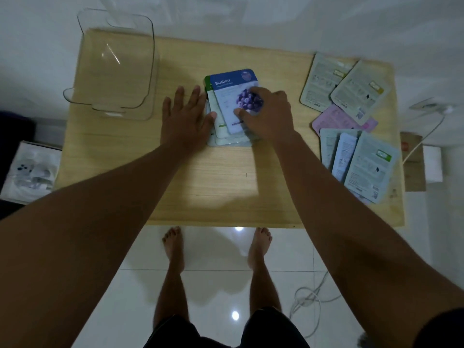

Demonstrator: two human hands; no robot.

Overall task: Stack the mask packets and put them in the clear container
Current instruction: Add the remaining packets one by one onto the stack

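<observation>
A small stack of mask packets lies in the middle of the wooden table (175, 192), topped by a blue Blueberry packet (232, 90). My right hand (266, 114) rests on that top packet, fingers curled over its picture and thumb on its lower edge. My left hand (187, 114) lies flat against the stack's left side, fingers spread, thumb touching the packets' edge. The clear container (148, 71) stands empty at the table's far left corner. Several loose packets lie face down at the right: two grey ones (326, 79), a pink one (336, 119) and pale blue ones (369, 167).
A white box with items (30, 169) sits on the floor to the left. A brown carton (414, 162) and a white cable (308, 300) lie on the tiled floor at the right. My bare feet stand at the table's near edge.
</observation>
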